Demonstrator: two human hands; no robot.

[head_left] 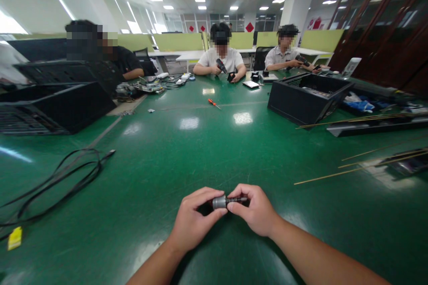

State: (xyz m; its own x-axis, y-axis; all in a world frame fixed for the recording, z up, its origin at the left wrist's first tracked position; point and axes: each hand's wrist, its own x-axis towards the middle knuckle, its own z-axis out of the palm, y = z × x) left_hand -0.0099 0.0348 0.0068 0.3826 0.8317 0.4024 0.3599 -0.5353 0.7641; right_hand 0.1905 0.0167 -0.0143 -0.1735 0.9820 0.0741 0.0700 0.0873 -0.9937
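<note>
Low in the middle of the view, a small metal part with a silver cylinder point(220, 202) and a thin dark shaft lies sideways between my two hands, just above or on the green tabletop point(167, 156). The thumb and fingers of my left hand point(195, 218) grip the silver cylinder. My right hand point(257, 211) pinches the dark shaft close to the cylinder, and the shaft's far end shows between its fingers. The two hands are close together. What lies under the fingers is hidden.
Black cables point(90, 171) with a yellow tag point(14, 238) lie left. Black computer cases stand at left point(50, 109) and right point(301, 102). Thin rods point(327, 174) are on the right. An orange screwdriver point(213, 103) lies ahead. Three people sit across, one holding a drill point(221, 66).
</note>
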